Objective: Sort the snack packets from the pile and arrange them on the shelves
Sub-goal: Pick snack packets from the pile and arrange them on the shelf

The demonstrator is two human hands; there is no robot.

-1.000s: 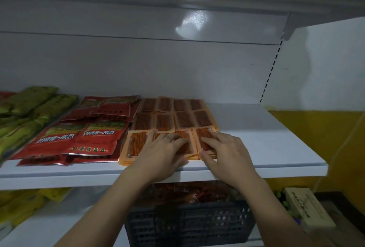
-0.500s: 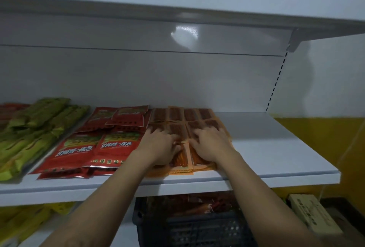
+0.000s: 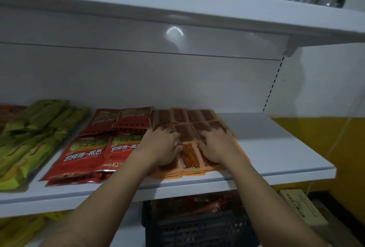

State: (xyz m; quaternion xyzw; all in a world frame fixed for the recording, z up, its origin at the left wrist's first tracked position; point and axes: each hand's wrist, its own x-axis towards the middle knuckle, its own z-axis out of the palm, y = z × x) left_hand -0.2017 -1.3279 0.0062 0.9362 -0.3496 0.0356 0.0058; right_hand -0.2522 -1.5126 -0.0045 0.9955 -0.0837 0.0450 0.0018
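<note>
- Nearest, low in the view: black crate [image 3: 197, 227] under the middle shelf [image 3: 276, 171]. The unsorted pile [image 3: 197, 203] lies in it, within easy reach for the next pick.
- Left hand [image 3: 162, 146] and right hand [image 3: 217, 144] are both palm-down on the orange packets [image 3: 189, 155]. Fingers are spread and lie on top, gripping nothing. The hands are just beside each other, with one packet window showing between them.
- Judgement: flat pressure squares the front row against the row behind and keeps the stack off the shelf lip. Placing looks done; tidying is in hand.
- The orange packets lie in rows, front edge near the lip, touching the red packets [image 3: 87, 153] on their left. Green packets [image 3: 29, 138] lie further left. Like sits with like, so the sorting is by kind.
- Far: upper shelf [image 3: 177, 3] carries red and silvery packs.
- Versus one second ago: the hands were on the front row near the lip. They are now further in, fingertips reaching the middle row. The view has tilted up, and the upper shelf goods are newly in sight.
</note>
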